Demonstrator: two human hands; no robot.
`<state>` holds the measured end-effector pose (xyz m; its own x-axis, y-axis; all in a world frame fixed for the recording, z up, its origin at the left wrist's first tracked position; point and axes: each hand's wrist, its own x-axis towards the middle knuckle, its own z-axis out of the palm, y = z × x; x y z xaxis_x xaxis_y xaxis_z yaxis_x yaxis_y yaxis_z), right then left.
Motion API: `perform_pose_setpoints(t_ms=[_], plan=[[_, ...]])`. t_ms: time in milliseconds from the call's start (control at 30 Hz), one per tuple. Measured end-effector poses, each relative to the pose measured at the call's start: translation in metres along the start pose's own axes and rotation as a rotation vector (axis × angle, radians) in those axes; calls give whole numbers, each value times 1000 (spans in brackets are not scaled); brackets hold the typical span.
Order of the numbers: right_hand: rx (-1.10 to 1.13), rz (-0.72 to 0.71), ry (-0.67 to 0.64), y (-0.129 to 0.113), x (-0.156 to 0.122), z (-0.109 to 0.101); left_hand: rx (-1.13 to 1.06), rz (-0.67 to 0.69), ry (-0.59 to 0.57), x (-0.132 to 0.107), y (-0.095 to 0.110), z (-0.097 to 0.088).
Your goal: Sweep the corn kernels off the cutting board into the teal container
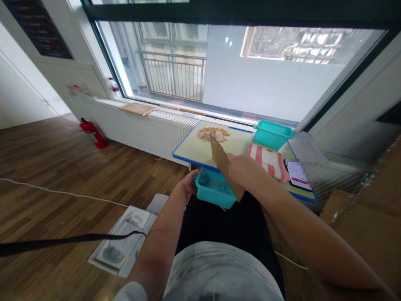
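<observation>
Pinching cardboard sheet point(221, 161) w/ R hand point(240, 168), slanted across near edge of worktop point(196, 149), w/ tip by grain pile point(206, 133) nr far L corner. Gripping teal tub point(216, 197) at L rim w/ L hand point(189, 182), just below near edge, w/ some grain in it.

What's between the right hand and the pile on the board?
Head view: a cardboard piece, held in the right hand; its far end overlaps the near edge of the pile, contact unclear.
</observation>
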<state>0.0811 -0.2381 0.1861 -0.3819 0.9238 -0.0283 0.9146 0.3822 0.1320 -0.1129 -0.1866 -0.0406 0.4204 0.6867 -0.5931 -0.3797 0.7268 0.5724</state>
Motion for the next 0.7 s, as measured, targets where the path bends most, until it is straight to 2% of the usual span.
perform_pose_setpoints(t_ms=[133, 333, 433, 533, 700], plan=[[20, 20, -2, 3, -4, -2, -18, 5, -25, 1, -1, -1], [-56, 84, 116, 11, 0, -13, -31, 4, -44, 2, 0, -1], [-68, 47, 117, 17, 18, -10, -41, -1, -28, 0, 0, 0], [-78, 8, 143, 22, 40, 1, -53, 8, -16, -2, -1, 1], [-65, -117, 290, 27, 77, 24, -50, 20, -33, 1, -3, -2]])
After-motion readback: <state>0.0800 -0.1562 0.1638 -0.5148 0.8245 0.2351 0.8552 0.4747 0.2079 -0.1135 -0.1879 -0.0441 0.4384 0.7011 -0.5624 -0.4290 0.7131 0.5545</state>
